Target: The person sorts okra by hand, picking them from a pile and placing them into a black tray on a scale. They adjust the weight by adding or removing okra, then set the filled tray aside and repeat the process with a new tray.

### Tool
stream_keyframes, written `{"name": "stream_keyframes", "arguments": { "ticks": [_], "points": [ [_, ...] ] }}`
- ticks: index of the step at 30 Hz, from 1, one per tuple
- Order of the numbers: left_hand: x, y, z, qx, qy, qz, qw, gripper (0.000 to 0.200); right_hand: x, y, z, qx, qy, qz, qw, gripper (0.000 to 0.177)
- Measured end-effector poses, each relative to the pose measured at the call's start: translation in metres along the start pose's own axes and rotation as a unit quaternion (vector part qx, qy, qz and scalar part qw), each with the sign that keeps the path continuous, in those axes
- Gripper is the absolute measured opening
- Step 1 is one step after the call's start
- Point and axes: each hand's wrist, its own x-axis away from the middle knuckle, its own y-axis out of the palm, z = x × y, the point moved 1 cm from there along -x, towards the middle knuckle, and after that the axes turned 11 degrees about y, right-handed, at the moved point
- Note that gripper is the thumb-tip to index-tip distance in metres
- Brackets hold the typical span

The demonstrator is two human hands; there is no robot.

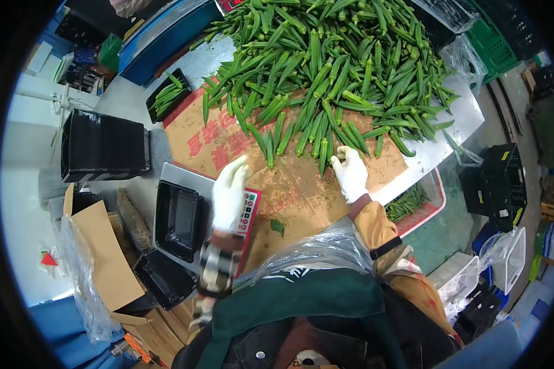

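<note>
A big heap of green okra covers the far part of a cardboard sheet, with loose pods along its near edge. My left hand, in a white glove, is over the right side of a scale; its fingers are stretched out and hold nothing. My right hand, also gloved in white, is beside the nearest pods. Its thumb and fingers are slightly bent and apart, with no pod visible between them. An empty black plastic tray sits on the scale, to the left of my left hand.
A black tray with okra stands at the heap's left. Stacked black trays and an open cardboard box are on the left. Below the table's right edge is a crate with more okra. Red-printed cardboard covers the tabletop.
</note>
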Motion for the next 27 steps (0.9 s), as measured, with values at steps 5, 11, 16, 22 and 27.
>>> {"name": "stream_keyframes", "arguments": {
  "ticks": [5, 11, 16, 22, 27],
  "points": [
    [-0.042, 0.086, -0.083, -0.240, 0.012, -0.049, 0.969, 0.048, -0.026, 0.020, 0.002, 0.104, -0.032, 0.003, 0.994, 0.047],
    [-0.059, 0.078, -0.091, -0.286, -0.025, -0.092, 0.953, 0.031, -0.020, -0.016, -0.017, 0.045, 0.045, -0.027, 0.998, 0.046],
    [-0.062, 0.114, -0.053, -0.319, 0.095, -0.053, 0.941, 0.022, -0.009, 0.018, -0.014, 0.137, 0.001, -0.042, 0.990, 0.054],
    [-0.066, 0.127, -0.061, -0.425, 0.112, -0.141, 0.887, 0.031, -0.016, 0.018, -0.007, 0.156, 0.029, -0.054, 0.986, 0.052],
    [-0.071, 0.113, -0.052, -0.394, 0.040, -0.219, 0.892, 0.030, -0.029, -0.045, -0.017, 0.080, 0.032, 0.003, 0.996, 0.050]
  ]
}}
